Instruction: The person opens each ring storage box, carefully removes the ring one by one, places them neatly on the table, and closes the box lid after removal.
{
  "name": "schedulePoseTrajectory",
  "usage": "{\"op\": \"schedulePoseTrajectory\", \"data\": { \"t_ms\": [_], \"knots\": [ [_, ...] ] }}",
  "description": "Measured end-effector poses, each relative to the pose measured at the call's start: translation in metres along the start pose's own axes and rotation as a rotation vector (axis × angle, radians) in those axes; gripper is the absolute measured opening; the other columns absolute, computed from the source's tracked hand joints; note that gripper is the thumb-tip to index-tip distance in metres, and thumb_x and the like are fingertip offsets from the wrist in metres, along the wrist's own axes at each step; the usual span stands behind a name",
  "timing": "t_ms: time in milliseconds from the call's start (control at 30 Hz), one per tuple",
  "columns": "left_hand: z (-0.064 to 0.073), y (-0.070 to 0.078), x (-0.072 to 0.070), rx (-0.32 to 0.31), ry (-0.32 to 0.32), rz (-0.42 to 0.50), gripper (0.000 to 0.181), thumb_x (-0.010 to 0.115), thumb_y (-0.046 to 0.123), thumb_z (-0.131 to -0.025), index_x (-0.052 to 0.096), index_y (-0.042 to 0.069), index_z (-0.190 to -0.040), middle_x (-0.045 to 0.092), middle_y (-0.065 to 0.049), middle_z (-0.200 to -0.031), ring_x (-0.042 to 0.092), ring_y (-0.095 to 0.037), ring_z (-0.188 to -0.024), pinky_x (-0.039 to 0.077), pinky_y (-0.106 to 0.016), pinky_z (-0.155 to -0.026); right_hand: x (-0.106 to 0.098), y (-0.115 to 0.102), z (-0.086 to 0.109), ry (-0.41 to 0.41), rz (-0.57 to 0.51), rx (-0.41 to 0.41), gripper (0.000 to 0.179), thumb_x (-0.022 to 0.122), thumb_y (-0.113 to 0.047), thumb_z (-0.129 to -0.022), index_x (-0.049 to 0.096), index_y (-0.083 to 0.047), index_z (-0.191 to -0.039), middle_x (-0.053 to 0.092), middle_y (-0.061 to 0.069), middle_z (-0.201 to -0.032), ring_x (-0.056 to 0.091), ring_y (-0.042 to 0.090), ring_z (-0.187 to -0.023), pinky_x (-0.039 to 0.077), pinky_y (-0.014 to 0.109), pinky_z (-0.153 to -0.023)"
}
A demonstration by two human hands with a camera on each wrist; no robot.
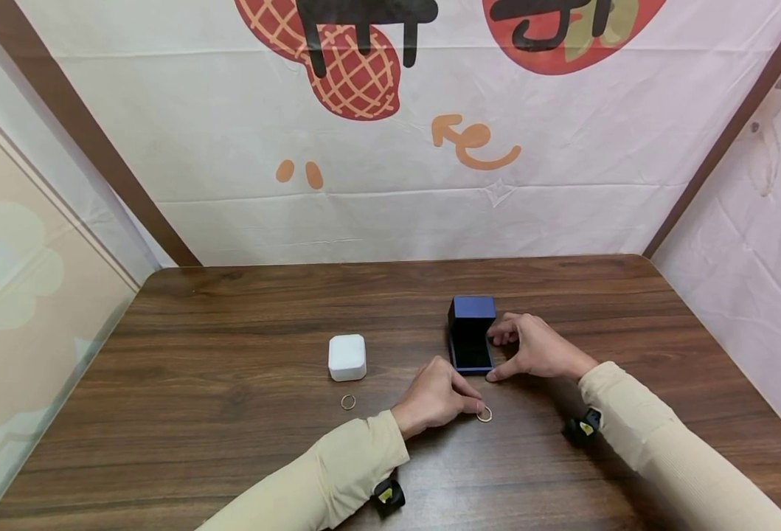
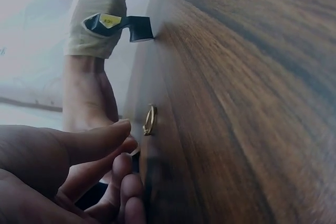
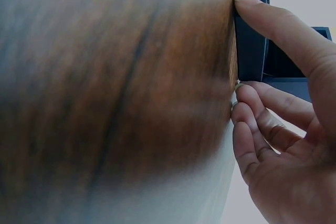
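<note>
Thumb and fingertips of my left hand (image 1: 435, 397) come close together right at a gold ring (image 1: 485, 415) on the table. In the left wrist view the whole ring (image 2: 150, 119) shows just beyond the thumb tip, low against the wood. My right hand (image 1: 537, 348) grips the right side of a blue ring box (image 1: 473, 307), thumb at its front corner and fingers farther back. The box stands with its lid raised and its dark inside showing. Up close in the right wrist view, the thumb and fingers span the dark box side (image 3: 251, 43).
A closed white ring box (image 1: 346, 357) stands left of the hands, with a second gold ring (image 1: 348, 402) lying in front of it. The brown wooden table (image 1: 244, 317) ends at a printed cloth wall (image 1: 403, 228) behind.
</note>
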State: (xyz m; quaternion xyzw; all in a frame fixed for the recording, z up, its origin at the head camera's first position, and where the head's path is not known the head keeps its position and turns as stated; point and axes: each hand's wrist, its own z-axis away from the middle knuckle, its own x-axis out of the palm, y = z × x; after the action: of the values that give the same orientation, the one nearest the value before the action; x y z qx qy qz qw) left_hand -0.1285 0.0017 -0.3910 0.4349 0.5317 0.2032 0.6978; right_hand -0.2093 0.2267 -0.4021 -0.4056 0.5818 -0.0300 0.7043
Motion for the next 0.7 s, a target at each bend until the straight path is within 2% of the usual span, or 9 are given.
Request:
{"op": "schedulePoseTrajectory", "data": {
  "t_ms": [133,267,433,567,700],
  "knots": [
    [-0.001,0.001,-0.005,0.008,0.038,0.019,0.006,0.088,0.011,-0.077,0.084,0.009,-0.080,0.076,0.000,-0.080,0.062,-0.008,-0.078,0.047,-0.021,-0.069,0.000,0.000,0.000,0.005,0.000,-0.002,0.065,0.097,-0.033,-0.065,0.072,0.000,-0.115,0.064,-0.002,-0.093,0.061,0.016,-0.089,0.051,0.038,-0.082],
    [-0.003,0.002,-0.011,0.051,0.108,0.013,0.010,0.088,0.011,-0.077,0.083,0.006,-0.084,0.076,-0.006,-0.084,0.064,-0.016,-0.080,0.047,-0.023,-0.069,0.000,0.000,0.001,0.003,0.004,-0.003,0.064,0.097,-0.034,-0.065,0.072,0.000,-0.114,0.064,-0.002,-0.093,0.060,0.016,-0.089,0.051,0.038,-0.082],
    [-0.008,0.003,-0.022,0.084,0.214,0.021,0.013,0.089,0.013,-0.077,0.083,0.005,-0.086,0.075,-0.007,-0.083,0.061,-0.011,-0.071,0.046,-0.023,-0.067,-0.001,0.000,0.002,-0.005,0.006,0.000,0.064,0.096,-0.035,-0.066,0.072,-0.001,-0.115,0.063,-0.002,-0.094,0.060,0.015,-0.088,0.050,0.038,-0.081],
    [-0.012,0.002,-0.032,0.032,0.283,0.058,0.020,0.090,0.021,-0.076,0.083,0.006,-0.089,0.074,-0.006,-0.082,0.060,-0.007,-0.068,0.049,-0.024,-0.061,-0.001,0.000,0.002,-0.011,0.005,-0.001,0.064,0.096,-0.034,-0.067,0.072,0.000,-0.116,0.063,-0.002,-0.094,0.060,0.016,-0.089,0.050,0.038,-0.081],
    [-0.016,0.003,-0.041,-0.034,0.333,0.082,0.030,0.091,0.032,-0.075,0.084,0.009,-0.093,0.075,-0.004,-0.085,0.065,-0.013,-0.080,0.051,-0.028,-0.067,-0.001,-0.001,0.002,-0.012,0.003,0.001,0.064,0.096,-0.033,-0.066,0.072,0.000,-0.115,0.064,-0.001,-0.094,0.060,0.016,-0.089,0.051,0.038,-0.081]
  ]
}}
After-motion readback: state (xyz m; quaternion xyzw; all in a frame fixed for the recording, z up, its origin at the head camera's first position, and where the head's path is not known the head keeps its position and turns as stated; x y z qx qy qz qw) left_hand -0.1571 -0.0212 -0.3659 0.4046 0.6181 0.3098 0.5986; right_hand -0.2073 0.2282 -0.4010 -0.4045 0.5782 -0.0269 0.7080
